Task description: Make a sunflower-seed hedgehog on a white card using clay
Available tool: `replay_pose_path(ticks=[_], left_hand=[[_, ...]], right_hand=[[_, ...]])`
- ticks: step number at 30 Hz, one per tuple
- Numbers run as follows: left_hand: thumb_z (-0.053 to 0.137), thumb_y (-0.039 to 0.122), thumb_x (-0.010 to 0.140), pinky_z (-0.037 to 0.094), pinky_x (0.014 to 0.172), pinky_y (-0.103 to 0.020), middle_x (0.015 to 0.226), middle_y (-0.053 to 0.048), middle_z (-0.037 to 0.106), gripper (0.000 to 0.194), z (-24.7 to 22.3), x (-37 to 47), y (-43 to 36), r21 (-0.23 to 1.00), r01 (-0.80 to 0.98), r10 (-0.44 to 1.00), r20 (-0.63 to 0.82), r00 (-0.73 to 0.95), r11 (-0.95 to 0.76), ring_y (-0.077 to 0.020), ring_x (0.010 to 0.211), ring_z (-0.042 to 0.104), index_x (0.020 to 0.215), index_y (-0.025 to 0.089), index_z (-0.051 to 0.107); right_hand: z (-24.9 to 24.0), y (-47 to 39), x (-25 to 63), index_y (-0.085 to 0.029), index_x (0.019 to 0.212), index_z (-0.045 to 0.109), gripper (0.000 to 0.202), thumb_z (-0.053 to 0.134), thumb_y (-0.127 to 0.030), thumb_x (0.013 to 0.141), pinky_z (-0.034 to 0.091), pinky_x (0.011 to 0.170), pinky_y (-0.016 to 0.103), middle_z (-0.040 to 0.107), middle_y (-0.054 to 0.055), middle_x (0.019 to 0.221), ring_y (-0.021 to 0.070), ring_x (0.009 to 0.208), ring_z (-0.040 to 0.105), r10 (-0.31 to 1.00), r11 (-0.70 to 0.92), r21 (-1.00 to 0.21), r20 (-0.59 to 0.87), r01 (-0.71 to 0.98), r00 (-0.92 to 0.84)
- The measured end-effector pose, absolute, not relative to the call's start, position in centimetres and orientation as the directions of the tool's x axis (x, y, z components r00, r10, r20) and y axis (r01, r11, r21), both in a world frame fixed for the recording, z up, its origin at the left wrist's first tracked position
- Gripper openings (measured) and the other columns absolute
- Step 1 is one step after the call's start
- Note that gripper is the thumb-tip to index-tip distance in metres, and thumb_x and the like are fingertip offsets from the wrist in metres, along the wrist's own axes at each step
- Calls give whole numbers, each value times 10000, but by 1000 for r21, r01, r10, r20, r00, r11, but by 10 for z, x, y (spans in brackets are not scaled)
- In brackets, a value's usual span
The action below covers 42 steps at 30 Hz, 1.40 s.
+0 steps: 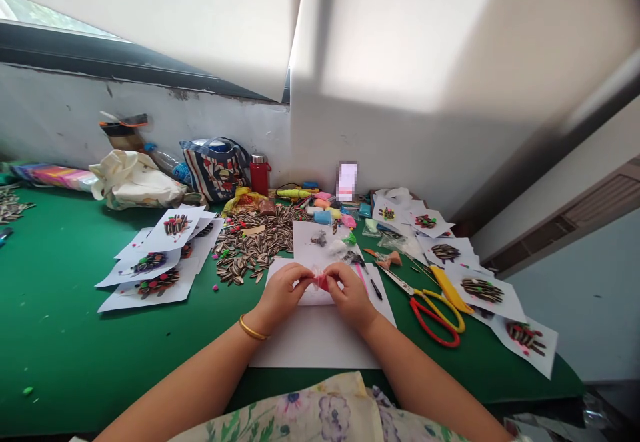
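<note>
Above white paper sheets (320, 349), my left hand (284, 295) and my right hand (351, 297) meet fingertip to fingertip. Both are pinched closed on a small pink-red lump of modelling clay (321, 283), which looks partly wrapped in clear plastic. A gold bangle (253, 328) circles my left wrist. Just beyond my fingers, bits of grey, white and green clay (351, 238) lie on another sheet. A black pen (375, 289) rests to the right of my right hand. Striped sunflower seeds (265, 245) are heaped beyond my left hand.
Scissors with red and yellow handles (435, 315) lie open at right, beside a yellow tool (450, 290). Seed-and-clay pictures lie in a left stack (170, 265) and a right row (487, 289). Along the wall stand a red bottle (259, 175), a striped bag (215, 170) and a phone (347, 181).
</note>
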State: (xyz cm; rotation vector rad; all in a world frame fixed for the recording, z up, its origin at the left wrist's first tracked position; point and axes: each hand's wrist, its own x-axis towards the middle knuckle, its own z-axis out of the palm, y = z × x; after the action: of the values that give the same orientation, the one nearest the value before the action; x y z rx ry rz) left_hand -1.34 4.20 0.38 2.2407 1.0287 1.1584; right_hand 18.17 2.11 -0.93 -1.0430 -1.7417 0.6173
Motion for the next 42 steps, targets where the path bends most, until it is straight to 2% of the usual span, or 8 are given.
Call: replay_pose_path(ticks=[6, 12, 16, 23, 30, 36, 42], left_hand=[[542, 196, 908, 471, 733, -297, 833, -29, 628, 71, 4, -12, 40, 615, 503, 794, 459, 398, -607, -171, 795, 575, 857, 187, 591], [557, 150, 864, 456, 703, -276, 794, -15, 616, 60, 3, -11, 39, 634, 477, 793, 467, 391, -609, -156, 752, 562, 819, 186, 575], [547, 138, 863, 465, 719, -282, 812, -20, 627, 69, 5, -11, 38, 635, 468, 789, 484, 379, -614, -156, 761, 570, 868, 184, 598], [529, 140, 892, 494, 769, -297, 882, -58, 653, 203, 4, -12, 40, 582, 438, 728, 526, 440, -685, -171, 833, 606, 991, 197, 697], [557, 170, 911, 507, 801, -301, 925, -50, 672, 207, 3, -13, 39, 606, 415, 734, 580, 355, -679, -163, 863, 621, 1091, 203, 653], [562, 200, 926, 512, 766, -282, 901, -50, 667, 175, 4, -14, 40, 601, 401, 722, 583, 373, -692, -157, 839, 624, 1050, 209, 684], [587, 213, 910, 492, 753, -294, 862, -42, 648, 82, 8, -13, 39, 599, 439, 742, 561, 368, -670, -167, 823, 600, 919, 195, 666]], right_hand=[[-10, 21, 181, -209, 914, 609, 124, 489, -183, 902, 478, 754, 304, 615, 34, 890, 167, 814, 569, 873, 486, -797, 460, 358, -160], [-9, 22, 182, -208, 907, 606, 121, 486, -189, 905, 475, 747, 306, 606, 34, 886, 168, 811, 566, 868, 494, -797, 472, 347, -152], [-9, 23, 182, -208, 915, 607, 121, 487, -198, 903, 477, 747, 305, 608, 37, 899, 170, 820, 569, 867, 495, -796, 478, 347, -142], [-8, 23, 183, -206, 907, 606, 117, 489, -208, 908, 484, 736, 294, 601, 29, 873, 161, 798, 577, 879, 473, -821, 464, 319, -111], [-10, 24, 183, -207, 926, 612, 120, 495, -231, 917, 488, 733, 306, 600, 30, 883, 167, 805, 580, 889, 453, -837, 449, 309, -88], [-8, 23, 183, -211, 913, 616, 119, 499, -234, 918, 487, 731, 309, 607, 30, 878, 168, 803, 579, 886, 459, -831, 456, 314, -89], [-9, 21, 181, -213, 933, 616, 117, 502, -232, 917, 496, 759, 312, 608, 35, 899, 171, 826, 583, 892, 452, -842, 438, 296, -115]])
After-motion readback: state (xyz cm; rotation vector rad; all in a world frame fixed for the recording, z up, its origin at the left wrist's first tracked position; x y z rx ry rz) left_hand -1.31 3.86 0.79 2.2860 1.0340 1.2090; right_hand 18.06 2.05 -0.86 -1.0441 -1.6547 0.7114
